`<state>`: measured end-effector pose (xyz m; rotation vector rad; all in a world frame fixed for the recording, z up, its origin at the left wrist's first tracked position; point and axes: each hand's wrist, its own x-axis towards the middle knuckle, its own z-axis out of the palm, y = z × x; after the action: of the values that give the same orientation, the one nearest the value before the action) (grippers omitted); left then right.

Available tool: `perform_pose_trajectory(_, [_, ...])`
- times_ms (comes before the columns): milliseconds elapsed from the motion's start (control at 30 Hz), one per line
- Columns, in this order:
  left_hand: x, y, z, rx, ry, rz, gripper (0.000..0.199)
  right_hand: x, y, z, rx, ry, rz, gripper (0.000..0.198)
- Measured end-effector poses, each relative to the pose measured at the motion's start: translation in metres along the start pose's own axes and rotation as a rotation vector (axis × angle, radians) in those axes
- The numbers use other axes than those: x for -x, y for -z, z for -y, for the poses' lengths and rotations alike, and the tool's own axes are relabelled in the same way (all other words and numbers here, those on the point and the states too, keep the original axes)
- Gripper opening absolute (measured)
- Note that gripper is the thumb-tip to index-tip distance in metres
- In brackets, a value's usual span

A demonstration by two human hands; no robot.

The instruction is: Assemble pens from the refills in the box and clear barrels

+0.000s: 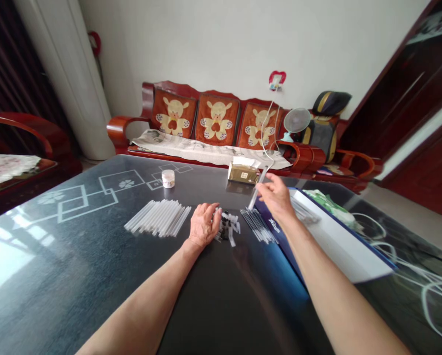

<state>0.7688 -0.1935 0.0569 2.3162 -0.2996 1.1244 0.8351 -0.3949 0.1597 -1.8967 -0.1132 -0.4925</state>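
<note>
My right hand (277, 196) is raised at the left edge of the blue box, pinching a slim translucent tube (258, 190) that slants upward. Below it lies a bundle of thin dark-and-clear rods (258, 226), like pen refills. My left hand (205, 224) is at the near left of a small pile of black and clear plastic pieces (228, 228), fingers curled against it; whatever the fingertips grip is hidden. Left of that hand, several white translucent tubes (158, 218) like pen barrels lie side by side on the table.
A blue box with a white inside (339, 241) stands at the right, holding more clear rods (305, 212). Behind it are a green-and-white bag (329, 206) and white cables (427, 278). A tissue box (243, 173) and a small white jar (168, 179) stand farther back on the dark table (106, 276).
</note>
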Motion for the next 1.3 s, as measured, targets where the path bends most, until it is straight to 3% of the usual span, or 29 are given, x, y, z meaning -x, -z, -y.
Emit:
perform_pose_trajectory(100, [-0.001,0.004,-0.007,0.080,-0.171,0.023,0.037,0.040,-0.036,-0.009,-0.307,-0.104,0.091,0.090])
perform_pose_trajectory(233, [0.000,0.000,-0.009,0.019,-0.276,0.096,0.038,0.071,-0.062,-0.023,-0.477,-0.174,0.135,0.102])
perform_pose_trajectory(300, [0.000,-0.004,-0.005,-0.059,-0.240,0.141,0.033,0.074,-0.064,-0.028,-0.500,-0.181,0.130,0.097])
perform_pose_trajectory(467, [-0.002,-0.005,0.003,-0.230,-0.069,0.143,0.028,0.066,-0.052,-0.037,-0.519,-0.236,0.049,0.047])
perform_pose_trajectory(533, [-0.003,-0.002,0.002,-0.264,-0.049,0.139,0.026,0.065,-0.049,-0.039,-0.526,-0.282,0.075,0.040])
perform_pose_trajectory(633, [-0.004,0.001,-0.002,-0.277,-0.071,0.168,0.029,0.069,-0.053,-0.041,-0.485,-0.315,0.116,0.037])
perform_pose_trajectory(833, [-0.004,0.004,-0.010,-0.279,-0.084,0.232,0.031,0.081,-0.066,-0.043,-0.321,-0.201,0.190,0.040])
perform_pose_trajectory(1133, [-0.006,0.003,-0.008,-0.299,-0.022,0.292,0.035,0.077,-0.071,-0.056,-0.414,-0.179,0.305,0.039])
perform_pose_trajectory(1300, [-0.006,0.002,-0.007,-0.323,-0.024,0.301,0.038,0.074,-0.069,-0.060,-0.316,-0.095,0.321,0.040])
